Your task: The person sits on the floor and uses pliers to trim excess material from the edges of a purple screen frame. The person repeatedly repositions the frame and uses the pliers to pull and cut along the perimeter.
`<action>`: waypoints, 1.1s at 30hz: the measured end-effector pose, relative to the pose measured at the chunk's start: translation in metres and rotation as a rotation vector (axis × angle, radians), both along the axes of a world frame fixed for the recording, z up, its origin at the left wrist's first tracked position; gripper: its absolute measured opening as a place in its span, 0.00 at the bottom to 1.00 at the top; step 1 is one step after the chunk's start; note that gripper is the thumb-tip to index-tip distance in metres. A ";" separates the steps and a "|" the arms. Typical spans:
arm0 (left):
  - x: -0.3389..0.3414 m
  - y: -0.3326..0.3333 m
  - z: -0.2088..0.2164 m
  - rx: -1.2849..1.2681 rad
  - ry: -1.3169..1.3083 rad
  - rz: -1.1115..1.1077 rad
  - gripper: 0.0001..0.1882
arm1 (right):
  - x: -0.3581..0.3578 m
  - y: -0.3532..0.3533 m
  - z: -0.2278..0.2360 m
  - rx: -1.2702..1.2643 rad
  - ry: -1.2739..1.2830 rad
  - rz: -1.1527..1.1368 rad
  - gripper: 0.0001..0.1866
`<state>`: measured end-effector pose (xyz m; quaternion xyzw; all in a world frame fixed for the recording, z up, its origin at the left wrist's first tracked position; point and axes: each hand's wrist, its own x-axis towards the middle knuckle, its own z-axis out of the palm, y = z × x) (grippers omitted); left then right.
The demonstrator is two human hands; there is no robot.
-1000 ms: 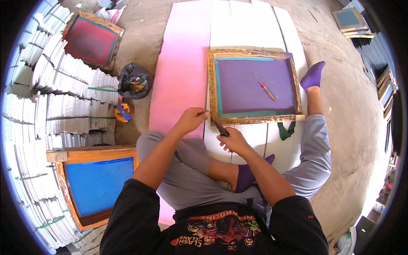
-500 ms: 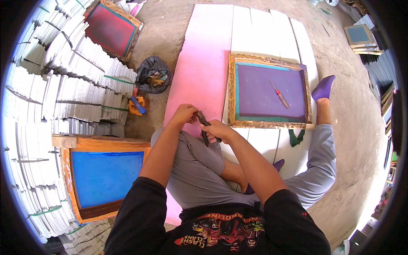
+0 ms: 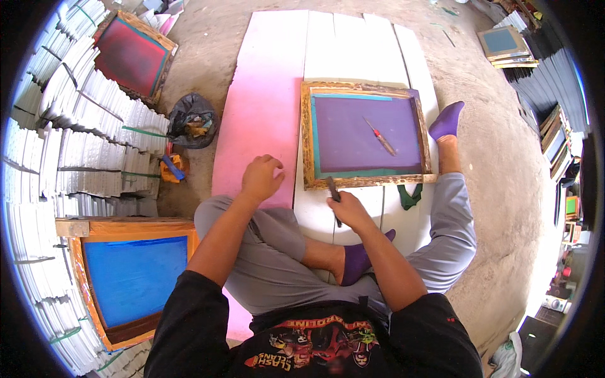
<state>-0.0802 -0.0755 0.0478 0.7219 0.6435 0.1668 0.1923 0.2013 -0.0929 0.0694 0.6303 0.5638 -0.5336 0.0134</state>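
Observation:
My right hand [image 3: 350,211] is closed round a slim dark tool that looks like a pair of pliers [image 3: 333,189]. The tool's upper end points at the near edge of a wooden-framed screen [image 3: 307,138] with purple mesh. Across that mesh lies a screwdriver [image 3: 380,135] with a red and pale handle. My left hand [image 3: 262,177] hovers over the pink board [image 3: 258,113], fingers loosely bent and apart, with nothing visible in them. A dark green strip [image 3: 409,196] pokes out below the frame's near side.
White boards [image 3: 353,50] lie beneath the purple screen. To the left stand a blue screen [image 3: 135,274], tall stacks of white sheets [image 3: 88,151], a black bag [image 3: 192,120] and an orange container [image 3: 174,169]. A red screen [image 3: 134,57] leans farther back. My purple-socked foot [image 3: 447,121] rests right of the frame.
My hands have parted: the left has let go of the pliers-like tool, and the right has carried it toward the purple screen. The whole view has shifted, moving surroundings leftward.

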 end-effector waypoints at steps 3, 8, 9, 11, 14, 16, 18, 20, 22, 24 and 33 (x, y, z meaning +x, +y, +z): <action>0.036 0.001 0.010 0.072 0.040 -0.176 0.16 | 0.036 -0.007 -0.015 0.060 -0.167 -0.058 0.26; 0.084 -0.002 -0.004 0.108 0.162 -0.325 0.22 | 0.049 -0.007 -0.019 0.050 -0.247 -0.085 0.27; 0.091 -0.002 -0.008 0.087 0.183 -0.330 0.23 | 0.052 -0.008 -0.023 0.070 -0.259 -0.074 0.26; 0.098 -0.004 -0.014 0.054 0.220 -0.341 0.24 | 0.054 -0.010 -0.035 0.131 -0.280 -0.040 0.23; 0.098 -0.006 -0.024 0.060 0.239 -0.341 0.22 | 0.049 -0.010 -0.035 0.155 -0.320 -0.023 0.21; 0.095 -0.008 -0.027 0.112 0.223 -0.326 0.20 | 0.046 -0.010 -0.033 0.154 -0.344 -0.021 0.21; 0.096 -0.008 -0.028 0.117 0.204 -0.323 0.18 | 0.045 -0.010 -0.033 0.186 -0.380 0.000 0.22; 0.096 -0.006 -0.028 0.118 0.182 -0.318 0.16 | 0.043 -0.011 -0.034 0.255 -0.443 0.041 0.22; 0.097 -0.007 -0.030 0.113 0.156 -0.312 0.15 | 0.038 -0.012 -0.028 0.278 -0.485 0.056 0.23; 0.097 -0.005 -0.030 0.078 0.170 -0.317 0.14 | 0.033 -0.009 -0.019 0.207 -0.483 0.035 0.22; 0.098 -0.004 -0.030 0.068 0.198 -0.323 0.12 | 0.024 0.022 0.016 0.010 -0.545 0.106 0.19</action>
